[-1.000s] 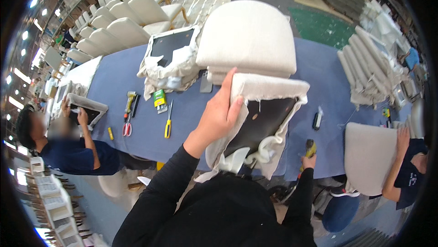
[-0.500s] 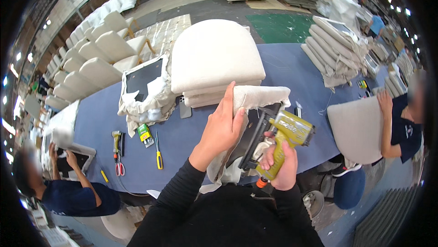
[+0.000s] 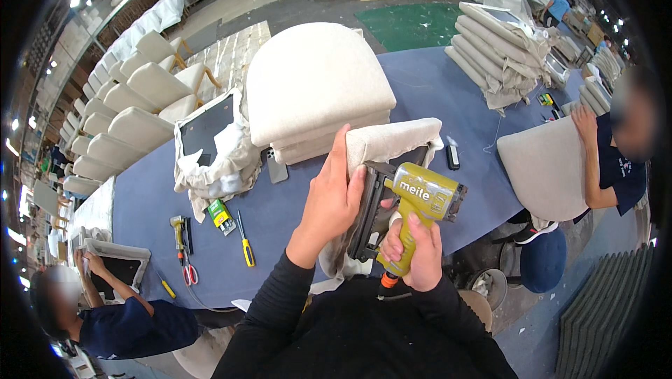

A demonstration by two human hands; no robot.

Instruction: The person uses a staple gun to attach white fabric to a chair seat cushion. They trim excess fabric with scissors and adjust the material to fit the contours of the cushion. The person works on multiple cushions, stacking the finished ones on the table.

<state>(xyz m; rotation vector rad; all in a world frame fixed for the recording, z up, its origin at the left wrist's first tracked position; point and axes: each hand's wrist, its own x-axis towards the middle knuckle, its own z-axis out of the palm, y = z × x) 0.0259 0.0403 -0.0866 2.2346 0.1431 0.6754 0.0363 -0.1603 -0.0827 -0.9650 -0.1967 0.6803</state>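
Observation:
My left hand (image 3: 325,200) grips the edge of a cream upholstered chair panel (image 3: 393,139), fingers along the outer fabric and thumb at the near rim. The panel stands tilted on edge, its open underside partly hidden behind the tool. In my right hand (image 3: 423,253) is a yellow-green pneumatic staple gun (image 3: 423,190), with fingers wrapped round its handle. The gun's black nose is up at the panel's fabric edge, close to my left thumb; whether it touches cannot be made out. An orange hose fitting shows below the handle.
Beyond the panel rises a stack of cream cushions (image 3: 318,74). To the left lie a phone (image 3: 277,166), a small green box (image 3: 220,217), a screwdriver (image 3: 246,242), red-handled scissors (image 3: 190,272) and another staple gun (image 3: 178,228). Co-workers handle panels at both sides, a cushion pile (image 3: 483,53) at right.
The staple gun has shifted left and nearer to my left thumb, its nose now against or close to the panel's edge. My head view has turned slightly.

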